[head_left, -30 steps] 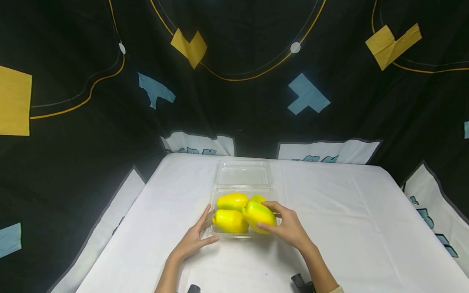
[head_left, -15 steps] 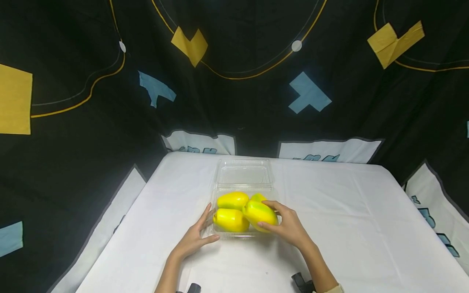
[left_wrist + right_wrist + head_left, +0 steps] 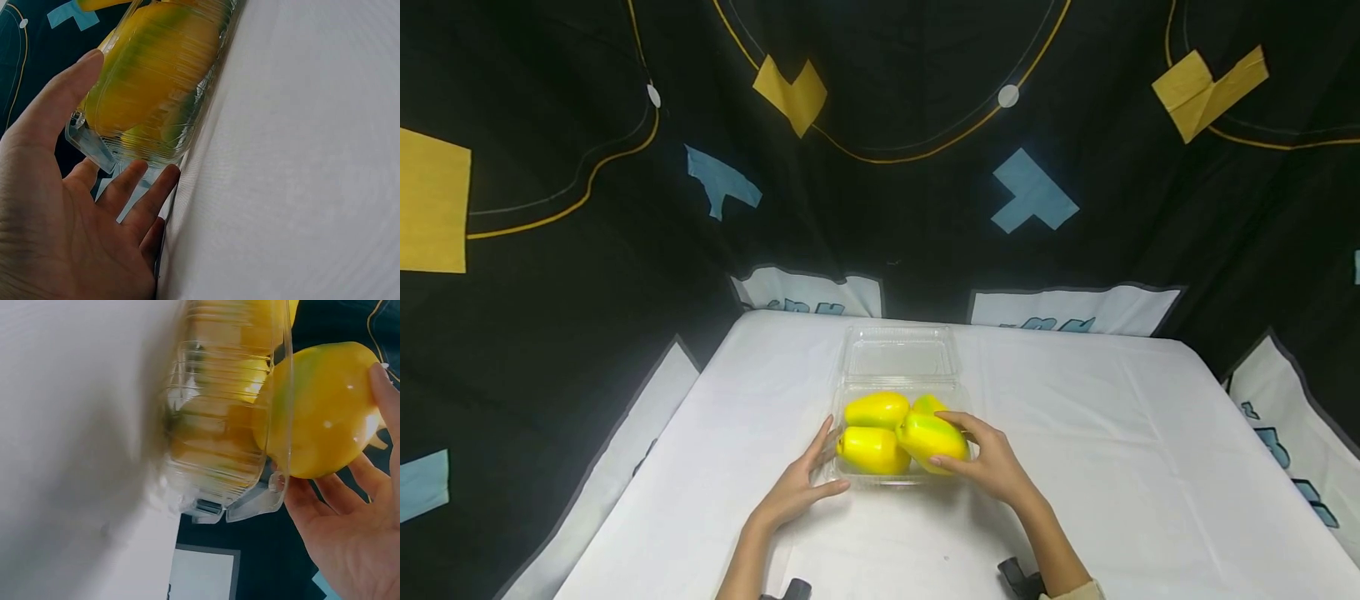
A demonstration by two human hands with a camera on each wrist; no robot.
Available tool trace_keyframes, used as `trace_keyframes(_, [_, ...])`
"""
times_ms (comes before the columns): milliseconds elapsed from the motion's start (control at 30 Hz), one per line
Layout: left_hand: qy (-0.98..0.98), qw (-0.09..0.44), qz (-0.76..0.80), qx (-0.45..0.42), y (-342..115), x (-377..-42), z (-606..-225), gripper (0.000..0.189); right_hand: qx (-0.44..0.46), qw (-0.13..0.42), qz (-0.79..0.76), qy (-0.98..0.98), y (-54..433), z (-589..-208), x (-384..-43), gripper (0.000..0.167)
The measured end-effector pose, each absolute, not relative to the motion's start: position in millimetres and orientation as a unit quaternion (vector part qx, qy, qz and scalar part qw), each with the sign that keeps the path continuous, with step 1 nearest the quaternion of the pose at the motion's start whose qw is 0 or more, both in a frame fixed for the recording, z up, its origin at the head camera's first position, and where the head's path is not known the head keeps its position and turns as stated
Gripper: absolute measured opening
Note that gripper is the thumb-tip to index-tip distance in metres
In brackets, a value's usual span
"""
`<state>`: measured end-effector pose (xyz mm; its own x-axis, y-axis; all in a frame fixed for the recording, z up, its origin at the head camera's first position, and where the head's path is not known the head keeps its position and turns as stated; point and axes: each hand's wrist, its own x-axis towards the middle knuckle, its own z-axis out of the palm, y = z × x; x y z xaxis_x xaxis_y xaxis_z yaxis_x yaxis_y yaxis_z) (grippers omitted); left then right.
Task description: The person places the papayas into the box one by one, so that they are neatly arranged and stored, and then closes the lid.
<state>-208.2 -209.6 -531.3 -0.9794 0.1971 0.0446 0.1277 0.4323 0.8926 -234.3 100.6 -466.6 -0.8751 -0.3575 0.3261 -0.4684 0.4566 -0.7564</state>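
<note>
My right hand (image 3: 997, 468) grips a yellow-green mango (image 3: 931, 439) between thumb and fingers at the right of a clear plastic clamshell container (image 3: 880, 481). In the right wrist view this mango (image 3: 325, 412) sits up over the container's rim, overlapping a fruit lower inside. Two yellow mangoes lie on the left side, one behind (image 3: 876, 410) and one in front (image 3: 871, 451). Another mango (image 3: 929, 404) shows partly behind the held one. At the container's left wall my left hand (image 3: 793, 493) has its fingers spread. The left wrist view shows its fingertips (image 3: 137, 167) right by the plastic corner.
The container's hinged lid (image 3: 898, 354) lies folded back, away from me. A white cloth (image 3: 1112, 450) covers the table. Dark fabric (image 3: 887, 225) with yellow and blue patches hangs behind it. Black wrist mounts (image 3: 1021, 581) show under the forearms.
</note>
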Motion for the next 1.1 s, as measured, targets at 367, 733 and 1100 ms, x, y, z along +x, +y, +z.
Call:
trace_keyframes(367, [0.844, 0.036, 0.526, 0.1, -208.6, -207.7, -528.3, 0.093, 0.246, 0.069, 0.488, -0.835, 104.3, -476.2, -239.1, 0.058])
trace_keyframes(733, [0.841, 0.038, 0.529, 0.104, -208.1, -205.8, -525.9, 0.094, 0.241, 0.034, 0.555, -0.795, 104.8, -486.9, -243.2, 0.055])
trace_keyframes(1100, [0.836, 0.056, 0.532, 0.12, -202.2, -192.3, -492.0, 0.092, 0.267, 0.06, 0.534, -0.8, 99.8, -470.8, -232.6, 0.054])
